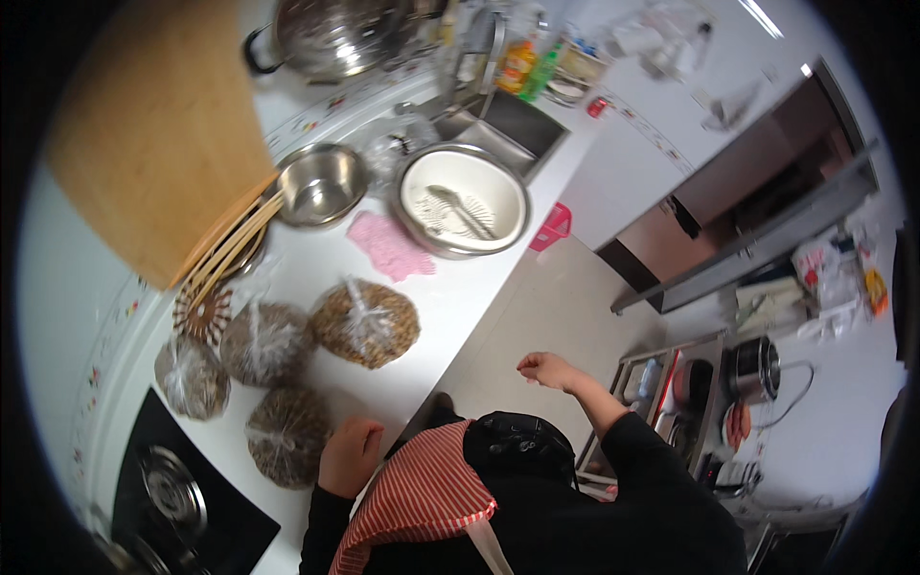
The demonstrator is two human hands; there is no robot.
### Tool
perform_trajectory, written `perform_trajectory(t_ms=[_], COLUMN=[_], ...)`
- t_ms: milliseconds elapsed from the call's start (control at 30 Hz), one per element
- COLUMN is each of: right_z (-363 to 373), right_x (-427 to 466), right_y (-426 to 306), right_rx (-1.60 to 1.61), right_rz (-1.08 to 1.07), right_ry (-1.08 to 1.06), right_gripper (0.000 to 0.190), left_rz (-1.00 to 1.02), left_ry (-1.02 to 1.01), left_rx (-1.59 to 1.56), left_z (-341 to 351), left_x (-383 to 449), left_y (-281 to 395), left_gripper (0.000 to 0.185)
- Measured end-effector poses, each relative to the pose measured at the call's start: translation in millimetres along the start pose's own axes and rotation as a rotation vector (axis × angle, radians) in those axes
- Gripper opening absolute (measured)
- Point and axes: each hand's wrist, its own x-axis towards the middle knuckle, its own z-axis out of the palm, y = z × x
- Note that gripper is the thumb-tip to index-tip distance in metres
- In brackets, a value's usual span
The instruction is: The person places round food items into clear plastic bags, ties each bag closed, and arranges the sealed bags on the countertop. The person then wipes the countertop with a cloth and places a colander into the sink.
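My left hand (351,456) is at the counter's front edge, its fingers curled and partly hidden. Right beside it sits a tied clear plastic bag (287,438) of brownish dry food; I cannot tell whether they touch. Above the floor, away from the counter, my right hand (548,371) hangs with loosely bent fingers and nothing in it. A bag of lighter yellow-brown pieces (366,323) stands nearer the sink. Two more tied bags, a greyish-brown one (266,345) and a smaller one (191,377), stand toward the wall.
A white colander (420,176) with a spoon (460,208) inside rests in a steel basin beside the sink (517,129). Nearby are a pink cloth (388,244), a steel bowl (321,183) and wooden chopsticks (241,241). A gas hob (172,489) lies left; a shelf rack (668,388) stands right.
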Motion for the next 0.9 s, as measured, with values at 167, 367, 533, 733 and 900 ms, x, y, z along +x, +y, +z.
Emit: perform_trajectory(t_ms=[167, 367, 533, 733, 900], right_z=[-28.3, -74.3, -144.5, -255.6, -351.4], right_x=[-36.2, -57.1, -77.8, -152.0, -195.6], right_y=[101.2, 214.2, 329.4, 407.0, 452.7], right_rx=[0.345, 0.581, 0.667, 0.812, 0.874], right_rz=[0.232, 0.187, 0.152, 0.104, 0.021], right_ry=[0.090, 0.181, 0.409, 0.766, 1.155], right_gripper=[0.020, 0.019, 0.014, 0.015, 0.012], left_rz=[0.037, 0.133, 0.122, 0.397, 0.500], left_ry=[-0.171, -0.326, -0.482, -0.778, -0.996], left_rx=[0.072, 0.102, 0.125, 0.226, 0.227], left_z=[34.1, 128.9, 239.3, 362.8, 442.7], left_x=[34.2, 91.4, 146.7, 223.5, 286.9], left_y=[52.0, 127.8, 212.1, 288.9, 352.4], left_gripper=[0.011, 0.010, 0.009, 0.022, 0.021])
